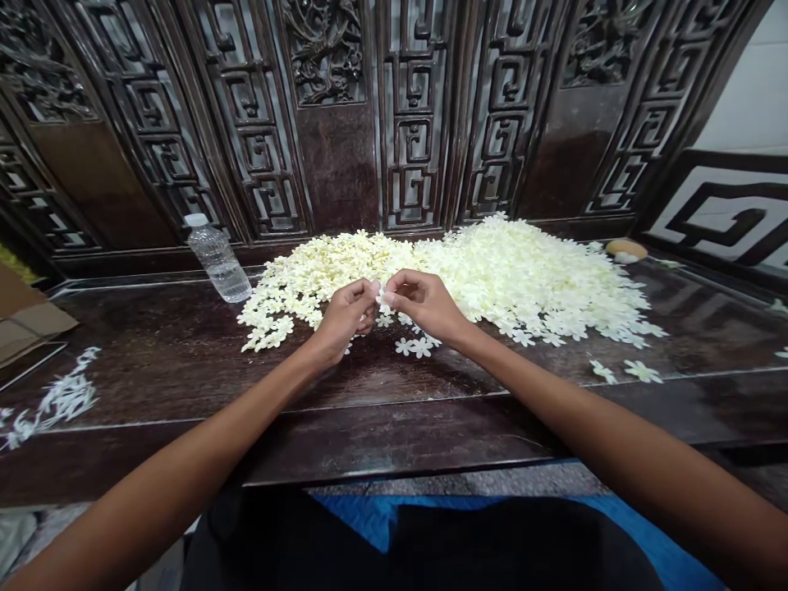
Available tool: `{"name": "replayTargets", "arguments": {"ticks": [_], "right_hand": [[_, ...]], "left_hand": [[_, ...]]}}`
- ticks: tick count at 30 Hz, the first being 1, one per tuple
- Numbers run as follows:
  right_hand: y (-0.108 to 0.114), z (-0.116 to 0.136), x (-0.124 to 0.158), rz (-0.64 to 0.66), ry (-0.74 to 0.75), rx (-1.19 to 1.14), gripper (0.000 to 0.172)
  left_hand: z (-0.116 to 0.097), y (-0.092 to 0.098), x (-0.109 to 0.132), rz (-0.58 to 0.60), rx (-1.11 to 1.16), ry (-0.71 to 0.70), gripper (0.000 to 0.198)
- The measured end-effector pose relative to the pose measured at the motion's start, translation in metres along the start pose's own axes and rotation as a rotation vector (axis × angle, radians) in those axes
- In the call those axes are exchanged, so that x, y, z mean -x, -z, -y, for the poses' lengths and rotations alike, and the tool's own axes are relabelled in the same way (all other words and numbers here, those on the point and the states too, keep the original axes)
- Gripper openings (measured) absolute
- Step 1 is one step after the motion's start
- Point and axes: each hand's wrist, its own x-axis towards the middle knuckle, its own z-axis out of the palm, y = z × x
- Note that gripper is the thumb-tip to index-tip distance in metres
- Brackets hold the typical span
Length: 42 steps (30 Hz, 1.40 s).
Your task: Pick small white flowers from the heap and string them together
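Note:
My left hand (345, 317) and my right hand (424, 304) meet over the dark wooden table (185, 361), fingers pinched together on a small white flower piece (381, 296) held between them. Just behind the hands lies a large pile of cream-white artificial flowers (492, 275), spread across the middle and right of the table. A few loose flowers (414, 346) rest on the wood right below my right hand.
A clear plastic water bottle (217, 260) stands at the back left of the pile. Several white pieces (58, 400) lie at the table's left end, near a cardboard box (25, 320). A tan round object (626, 249) sits back right. A carved dark wooden screen (345, 107) closes the back.

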Motion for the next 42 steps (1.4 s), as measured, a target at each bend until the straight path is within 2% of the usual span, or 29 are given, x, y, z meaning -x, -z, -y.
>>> {"name": "replayTargets", "arguments": {"ticks": [2,5,6,7,9,13,16,19,24,28,31,35,39,42], "right_hand": [[0.005,-0.003,-0.001,-0.082,-0.034,0.049,0.034],[0.018,-0.004,-0.005,-0.360,0.009,0.318,0.013],[0.021,-0.003,-0.006,-0.432,0.056,0.444,0.011],[0.022,-0.003,-0.006,-0.461,0.109,0.558,0.019],[0.018,-0.001,-0.004,-0.367,0.204,0.675,0.029],[-0.009,-0.001,0.006,0.024,0.337,0.686,0.014],[-0.024,-0.005,0.013,0.120,0.328,0.773,0.019],[-0.026,-0.009,0.015,0.138,0.267,0.832,0.026],[-0.020,-0.009,0.012,0.125,0.225,0.804,0.024],[-0.017,-0.009,0.011,0.036,0.224,0.723,0.016],[-0.015,-0.009,0.009,-0.049,0.230,0.627,0.019],[-0.012,-0.007,0.007,-0.153,0.239,0.586,0.012],[-0.012,-0.003,0.007,-0.157,0.201,0.533,0.011],[-0.014,-0.002,0.008,-0.122,0.159,0.474,0.016]], "left_hand": [[0.000,0.001,-0.001,-0.016,0.078,0.084,0.040],[-0.001,0.003,-0.002,-0.103,0.236,0.227,0.041],[-0.002,0.003,-0.003,-0.138,0.282,0.260,0.042],[-0.003,0.003,-0.003,-0.173,0.319,0.285,0.043],[-0.005,0.001,-0.003,-0.227,0.364,0.316,0.042],[-0.007,-0.005,-0.003,-0.267,0.431,0.326,0.039],[-0.005,-0.006,-0.003,-0.264,0.449,0.332,0.039],[-0.003,-0.006,-0.003,-0.236,0.453,0.321,0.040],[-0.003,-0.008,-0.001,-0.165,0.486,0.265,0.039],[-0.006,-0.007,0.000,-0.143,0.485,0.247,0.035],[-0.005,-0.006,0.000,-0.132,0.477,0.254,0.030],[-0.002,-0.006,-0.001,-0.127,0.481,0.260,0.011],[0.001,-0.006,-0.001,-0.158,0.431,0.224,0.024],[0.005,-0.003,-0.002,-0.181,0.376,0.171,0.022]]}}
